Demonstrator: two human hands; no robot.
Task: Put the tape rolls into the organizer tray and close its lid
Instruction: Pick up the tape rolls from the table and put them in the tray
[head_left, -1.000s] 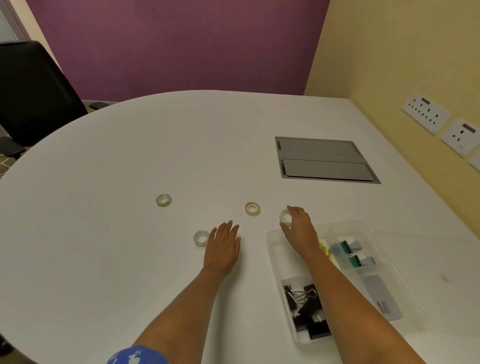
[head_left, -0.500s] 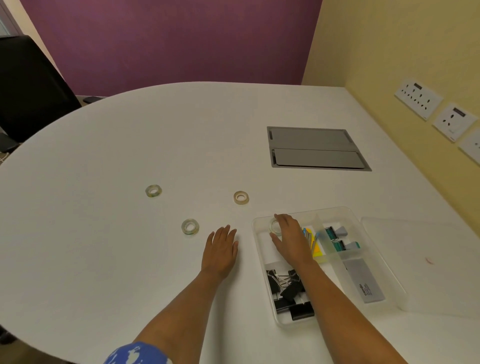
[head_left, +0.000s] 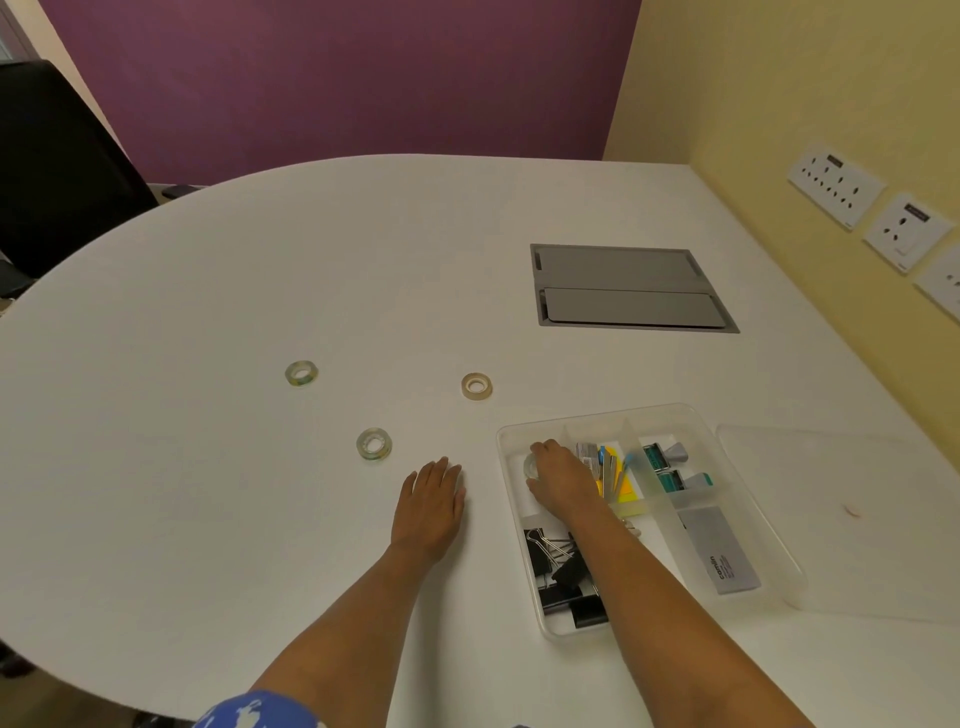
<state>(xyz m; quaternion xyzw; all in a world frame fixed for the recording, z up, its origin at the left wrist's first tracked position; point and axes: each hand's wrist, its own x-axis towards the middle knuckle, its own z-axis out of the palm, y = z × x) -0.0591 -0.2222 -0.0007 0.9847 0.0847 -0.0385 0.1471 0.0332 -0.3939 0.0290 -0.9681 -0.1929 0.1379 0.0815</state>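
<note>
Here the clear organizer tray (head_left: 691, 415) holds black binder clips (head_left: 563, 577) in its 6 o'clock compartment, coloured stationery in the middle, a grey card (head_left: 719, 551) toward 4 o'clock. In the 10 o'clock compartment lies a tape roll (head_left: 531, 466), half hidden under the right hand (head_left: 563, 480), whose grip closes on it, fingers curled down. The left hand (head_left: 428, 506) lies flat, released, on the worktop (head_left: 208, 467). Three more rolls (head_left: 374, 444) lie outside toward 10 o'clock; the lid (head_left: 857, 519) rests at 3 o'clock.
</note>
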